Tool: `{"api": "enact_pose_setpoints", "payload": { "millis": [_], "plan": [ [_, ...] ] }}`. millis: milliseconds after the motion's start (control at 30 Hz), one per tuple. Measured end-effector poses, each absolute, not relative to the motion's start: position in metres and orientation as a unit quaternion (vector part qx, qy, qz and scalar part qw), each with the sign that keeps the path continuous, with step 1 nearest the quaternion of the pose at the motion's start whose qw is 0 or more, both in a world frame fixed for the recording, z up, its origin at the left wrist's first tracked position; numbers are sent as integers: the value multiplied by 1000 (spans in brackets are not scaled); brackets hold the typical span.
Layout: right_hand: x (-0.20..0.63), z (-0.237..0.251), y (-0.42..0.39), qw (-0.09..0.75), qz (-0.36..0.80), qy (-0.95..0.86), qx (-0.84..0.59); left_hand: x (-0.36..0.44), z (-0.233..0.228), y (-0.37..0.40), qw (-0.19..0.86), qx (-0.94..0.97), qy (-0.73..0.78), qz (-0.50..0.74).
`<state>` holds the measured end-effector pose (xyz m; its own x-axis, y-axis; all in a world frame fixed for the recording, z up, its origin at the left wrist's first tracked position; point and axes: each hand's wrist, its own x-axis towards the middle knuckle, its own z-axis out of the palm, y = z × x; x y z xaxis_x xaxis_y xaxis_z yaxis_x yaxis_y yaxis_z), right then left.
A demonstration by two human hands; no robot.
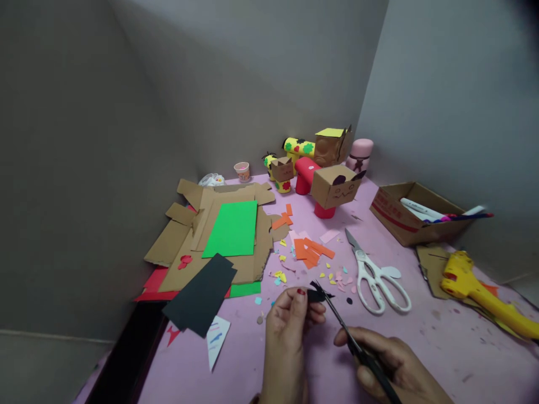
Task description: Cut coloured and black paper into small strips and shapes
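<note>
Pinched in the left hand (290,320) grip is a black paper scrap (316,294), thumb up; the right hand (391,359) grips black scissors (349,336), whose tips meet that scrap. Beyond the right grip, a cardboard box (396,219) holds markers (425,210).

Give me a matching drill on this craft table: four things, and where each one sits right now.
Things:
1. small black paper piece
2. white-handled scissors
3. yellow glue gun
4. green paper sheet

Places:
A. lying on the flattened brown cardboard
B. pinched in the left hand
C. at the right edge of the pink table
D. flat on the table, beyond the right hand

Pairs: 1-B, 2-D, 3-C, 4-A
</note>
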<state>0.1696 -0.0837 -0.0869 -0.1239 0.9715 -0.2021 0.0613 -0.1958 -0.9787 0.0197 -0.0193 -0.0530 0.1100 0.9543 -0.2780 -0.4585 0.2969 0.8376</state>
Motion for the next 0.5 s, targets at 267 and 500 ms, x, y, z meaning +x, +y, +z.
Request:
{"api": "enact_pose_setpoints", "payload": {
  "millis": [267, 500],
  "plan": [
    [168, -87, -83, 370, 592, -504, -508, 24, -65, -25, 672, 341, 425, 502],
    [170, -88, -82, 369, 579, -521, -508, 20, -54, -21, 681, 384, 423, 458]
  ]
}}
